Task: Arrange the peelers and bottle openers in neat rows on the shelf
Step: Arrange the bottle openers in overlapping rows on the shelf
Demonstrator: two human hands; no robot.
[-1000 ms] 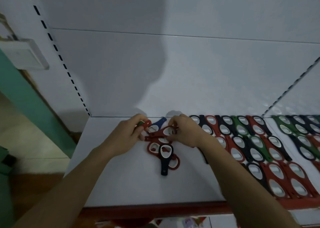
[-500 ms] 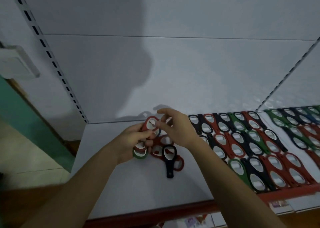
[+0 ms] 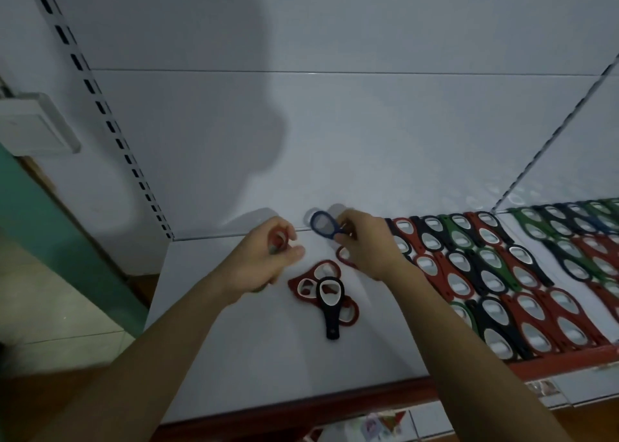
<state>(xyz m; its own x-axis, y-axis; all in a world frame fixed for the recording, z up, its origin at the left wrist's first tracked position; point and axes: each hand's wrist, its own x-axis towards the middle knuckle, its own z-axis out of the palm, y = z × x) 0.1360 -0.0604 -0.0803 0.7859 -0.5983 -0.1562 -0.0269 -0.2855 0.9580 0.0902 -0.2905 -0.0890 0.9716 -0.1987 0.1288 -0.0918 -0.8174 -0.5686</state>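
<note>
Your right hand (image 3: 365, 245) has lifted a blue opener (image 3: 322, 224), pinching it mid-frame; your left hand (image 3: 263, 262) grips red and green openers (image 3: 277, 240).

The left hand (image 3: 261, 264) hides most of the openers (image 3: 277, 240) in its grip, the right hand (image 3: 368, 245) covers the handle of the blue opener (image 3: 322, 223), and rows (image 3: 599, 260) at three o'clock run off-frame.

Dim, bluish cast overall. Light's from behind the person: big head shadow on the back wall (image 3: 234, 133) above the left hand (image 3: 264, 264). Left hand + its red opener (image 3: 277, 240) are motion-blurred; right hand (image 3: 366, 245) w/ blue opener (image 3: 322, 224) sharper. Wide-angle bend leans the upright (image 3: 100, 106) far left of the hands. Edges look soft.
</note>
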